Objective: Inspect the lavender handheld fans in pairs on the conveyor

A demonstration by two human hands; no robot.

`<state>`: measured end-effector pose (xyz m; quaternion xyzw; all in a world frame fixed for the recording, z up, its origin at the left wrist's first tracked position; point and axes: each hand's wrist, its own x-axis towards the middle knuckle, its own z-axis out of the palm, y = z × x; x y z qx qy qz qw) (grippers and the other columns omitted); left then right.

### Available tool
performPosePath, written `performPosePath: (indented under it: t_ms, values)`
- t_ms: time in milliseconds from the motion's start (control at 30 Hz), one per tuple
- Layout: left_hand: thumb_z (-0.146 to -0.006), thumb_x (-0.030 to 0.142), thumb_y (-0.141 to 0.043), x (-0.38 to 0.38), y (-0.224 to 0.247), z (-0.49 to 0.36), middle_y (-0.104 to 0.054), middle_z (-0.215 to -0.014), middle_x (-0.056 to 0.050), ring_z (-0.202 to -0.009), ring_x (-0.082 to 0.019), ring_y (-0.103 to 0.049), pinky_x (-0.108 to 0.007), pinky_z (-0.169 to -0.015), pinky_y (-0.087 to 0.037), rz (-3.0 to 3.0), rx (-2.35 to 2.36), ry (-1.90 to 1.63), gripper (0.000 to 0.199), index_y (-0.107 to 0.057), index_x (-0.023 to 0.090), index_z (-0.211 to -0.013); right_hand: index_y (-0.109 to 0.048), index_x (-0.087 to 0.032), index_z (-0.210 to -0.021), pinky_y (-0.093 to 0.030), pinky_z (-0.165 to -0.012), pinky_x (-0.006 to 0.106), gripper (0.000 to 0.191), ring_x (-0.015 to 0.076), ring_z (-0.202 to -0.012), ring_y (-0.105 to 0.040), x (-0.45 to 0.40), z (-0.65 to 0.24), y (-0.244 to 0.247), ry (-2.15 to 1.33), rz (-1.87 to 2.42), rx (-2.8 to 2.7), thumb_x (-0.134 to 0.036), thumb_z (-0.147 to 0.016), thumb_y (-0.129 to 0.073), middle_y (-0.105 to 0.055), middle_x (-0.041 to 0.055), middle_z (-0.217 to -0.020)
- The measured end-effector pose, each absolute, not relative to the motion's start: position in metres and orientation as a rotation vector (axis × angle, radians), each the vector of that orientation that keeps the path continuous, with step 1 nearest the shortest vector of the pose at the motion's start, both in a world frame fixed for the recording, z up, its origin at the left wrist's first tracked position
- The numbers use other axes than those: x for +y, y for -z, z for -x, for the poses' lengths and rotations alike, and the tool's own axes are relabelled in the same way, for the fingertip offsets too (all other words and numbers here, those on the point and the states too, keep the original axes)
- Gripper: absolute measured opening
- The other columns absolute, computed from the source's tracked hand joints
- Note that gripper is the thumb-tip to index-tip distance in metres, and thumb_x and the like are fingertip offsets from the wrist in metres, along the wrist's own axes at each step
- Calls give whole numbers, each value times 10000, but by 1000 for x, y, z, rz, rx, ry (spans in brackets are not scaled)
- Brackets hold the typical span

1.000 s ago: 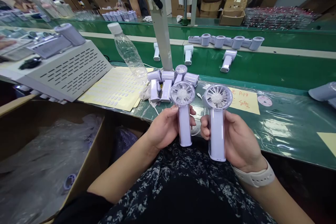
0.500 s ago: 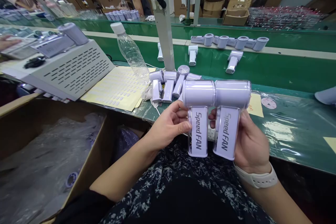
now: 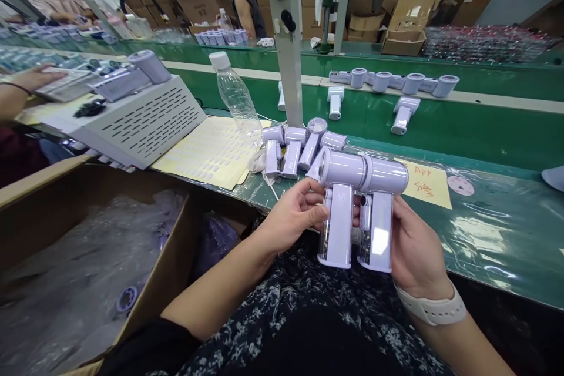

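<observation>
Red handwritten "APP" on yellow paper (image 3: 434,179), faint "S" on held fan (image 3: 340,223)

Through the head view I count two handheld fans (image 3: 341,211) in my two hands (image 3: 293,217). I make it four bunched fans (image 3: 291,155) by the post, four row fans (image 3: 382,81) on the ledge, and three spaced fans (image 3: 335,103) below it, one partly hidden. I get one fan (image 3: 150,66) on the vented box, two clear plastic bottles (image 3: 238,97), one handwritten note (image 3: 426,182) and one round pink sticker (image 3: 460,185). The background fans are too small to count.
</observation>
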<state>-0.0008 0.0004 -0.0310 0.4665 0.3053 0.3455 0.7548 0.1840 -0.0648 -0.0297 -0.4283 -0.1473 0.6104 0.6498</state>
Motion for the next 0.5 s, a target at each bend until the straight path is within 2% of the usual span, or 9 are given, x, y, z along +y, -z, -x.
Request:
performPosePath:
  t_ms: [100,167,200,267,333,400,433,500]
  values:
    - [-675,609,-892,0,27,4,-696,-856,-15,-732,-158,-693,-254,-634,-565,-1085,714,-719,630,-534,197,-992,-738,-230,-1079,-675,-707,429,259,285,-831,-791,-67,-187,35,-1349,934,-493,-412,-979,-583,-817,72,-950]
    - [-740,540,-870,-1,24,7,-723,-942,-48,-815,-189,-719,-299,-711,-589,-1226,745,-719,556,-565,196,-1053,-726,-255,-1120,-669,-742,427,233,289,-899,-787,-70,-192,37,-1213,934,-653,-393,-966,-617,-811,62,-992]
    - [-772,476,-859,-1,23,8,-738,-991,-62,-869,-207,-734,-326,-771,-599,-1341,752,-751,504,-583,196,-1088,-711,-270,-1157,-663,-790,428,234,290,-964,-779,-72,-197,37,-1125,948,-764,-356,-944,-664,-806,58,-1051]
    - [-828,338,-818,-2,21,11,-765,-1097,-84,-1014,-245,-752,-396,-944,-586,-1675,695,-890,388,-620,197,-1131,-673,-290,-1232,-605,-981,470,388,314,-1170,-717,-76,-207,33,-939,966,-1088,-251,-860,-777,-767,62,-1228]
    - [-908,236,-731,-3,20,14,-772,-1205,-105,-1194,-275,-719,-491,-1147,-476,-2060,549,-1121,249,-647,202,-1140,-635,-303,-1302,-439,-1182,548,576,351,-1378,-573,-81,-218,26,-744,935,-1466,-161,-782,-837,-688,65,-1398]
    - [-983,175,-626,-5,21,15,-764,-1262,-127,-1324,-272,-652,-554,-1258,-332,-2352,404,-1347,164,-654,197,-1143,-596,-312,-1385,-295,-1261,604,650,367,-1489,-440,-85,-224,20,-593,861,-1732,-139,-798,-817,-623,64,-1487]
    - [-1006,159,-583,-5,22,14,-764,-1264,-135,-1353,-263,-631,-567,-1275,-296,-2437,363,-1433,158,-652,191,-1145,-564,-324,-1437,-282,-1260,626,663,367,-1506,-415,-87,-225,20,-550,832,-1786,-147,-837,-784,-612,64,-1500]
    - [-1023,153,-551,-6,27,12,-774,-1237,-140,-1356,-249,-629,-574,-1279,-294,-2518,347,-1511,162,-641,179,-1156,-458,-375,-1543,-349,-1217,651,719,364,-1491,-443,-89,-224,23,-545,833,-1791,-191,-904,-732,-612,63,-1501]
